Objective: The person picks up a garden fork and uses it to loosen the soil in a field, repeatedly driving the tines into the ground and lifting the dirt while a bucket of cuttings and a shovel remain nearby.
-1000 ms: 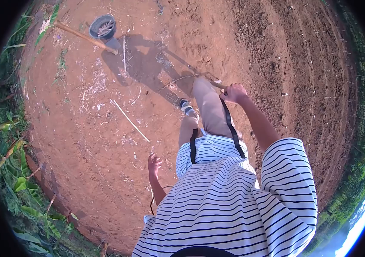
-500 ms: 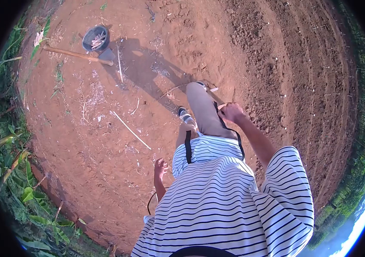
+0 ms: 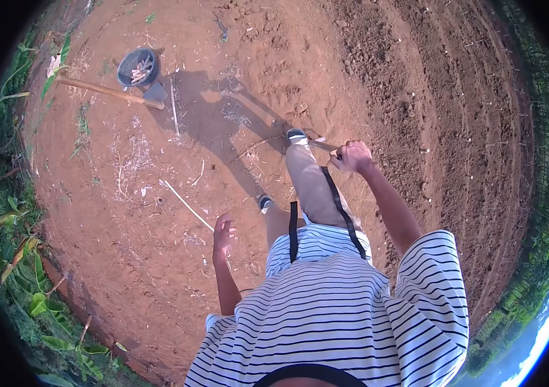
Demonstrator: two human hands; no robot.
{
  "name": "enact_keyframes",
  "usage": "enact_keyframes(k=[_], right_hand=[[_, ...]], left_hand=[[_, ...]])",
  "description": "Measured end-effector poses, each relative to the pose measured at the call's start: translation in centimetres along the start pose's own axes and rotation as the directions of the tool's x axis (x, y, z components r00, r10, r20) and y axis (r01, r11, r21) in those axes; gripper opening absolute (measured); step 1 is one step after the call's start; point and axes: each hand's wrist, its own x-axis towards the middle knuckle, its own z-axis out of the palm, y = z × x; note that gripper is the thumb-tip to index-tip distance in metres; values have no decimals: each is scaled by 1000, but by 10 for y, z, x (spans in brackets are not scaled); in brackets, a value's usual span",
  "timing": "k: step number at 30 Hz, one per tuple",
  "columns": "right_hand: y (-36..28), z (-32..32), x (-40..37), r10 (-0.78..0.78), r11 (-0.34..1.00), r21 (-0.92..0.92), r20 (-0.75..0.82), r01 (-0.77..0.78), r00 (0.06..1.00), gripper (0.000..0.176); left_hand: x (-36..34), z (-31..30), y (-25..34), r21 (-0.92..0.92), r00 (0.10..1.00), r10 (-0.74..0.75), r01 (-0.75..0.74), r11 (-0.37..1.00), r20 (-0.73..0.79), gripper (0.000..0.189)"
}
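My right hand point(image 3: 354, 157) is closed around a slim brown stick-like tool point(image 3: 323, 146), held out beside my right knee. The tool's far end reaches toward my shoe, near a small pale piece on the soil. My left hand point(image 3: 223, 233) hangs away from my body, fingers loosely bent and apart, with nothing in it. In this view it overlaps the end of a long pale stick point(image 3: 184, 202) on the ground. Ahead to the left, a dark bucket point(image 3: 125, 62) holds several short pale stem pieces point(image 3: 141, 71). Against it lies a hoe point(image 3: 103, 88) with a wooden handle.
Bare reddish soil point(image 3: 139, 258) with dry straw spreads ahead and left. Tilled rows point(image 3: 455, 122) dotted with small pale bits run along the right. Another thin stick point(image 3: 174, 106) lies beside the hoe blade. Green plants point(image 3: 39, 303) border the left edge.
My legs have taken a step, and the bucket and hoe sit slightly lower and further left in view. My left hand has swung forward; my right hand still grips the tool.
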Motion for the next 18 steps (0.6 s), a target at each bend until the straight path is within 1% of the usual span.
enact_keyframes(k=[1,3,4,5,7,8,9,11,12,13,15,17,18], right_hand=[[0,3,0,46,999,-11,5,-46,999,50],[-4,8,-2,65,998,-16,-17,-65,998,51],[-5,10,0,78,997,-26,-43,-79,996,51],[-5,12,2,77,996,-31,-52,-78,996,51],[-7,23,1,127,990,-51,-129,-135,983,52],[-7,31,1,139,984,-74,-231,-160,963,50],[-5,40,3,133,985,-74,-236,-155,963,50],[0,57,7,79,986,-105,-388,-129,918,44],[-2,59,2,73,990,-81,-427,-119,901,37],[-6,63,-6,70,990,-78,-432,-114,899,37],[-12,75,-32,59,995,-41,-523,-95,850,29],[-13,109,-65,-24,1000,-9,-682,25,731,25],[-14,125,-79,-62,995,4,-780,104,623,22]], left_hand=[[-11,-12,-3,4,1000,1,-1,1000,5,37],[-25,-46,-16,87,992,125,-125,988,6,38],[-36,-63,-25,220,991,133,-129,967,-5,36],[-42,-80,-43,215,990,143,-138,967,-6,36],[-61,-114,-93,392,980,147,-85,916,-132,33],[-78,-126,-111,427,984,111,-40,903,-143,32],[-93,-136,-126,461,984,83,-1,887,-157,31],[-110,-160,-196,422,971,82,21,906,-223,29],[-130,-159,-207,434,968,8,106,895,-252,29],[-149,-154,-217,441,957,-65,190,877,-283,29],[-177,-142,-259,362,951,-148,243,900,-271,28],[-208,-116,-273,302,896,-370,433,849,-246,29],[-219,-103,-277,332,887,-416,462,823,-202,30]])
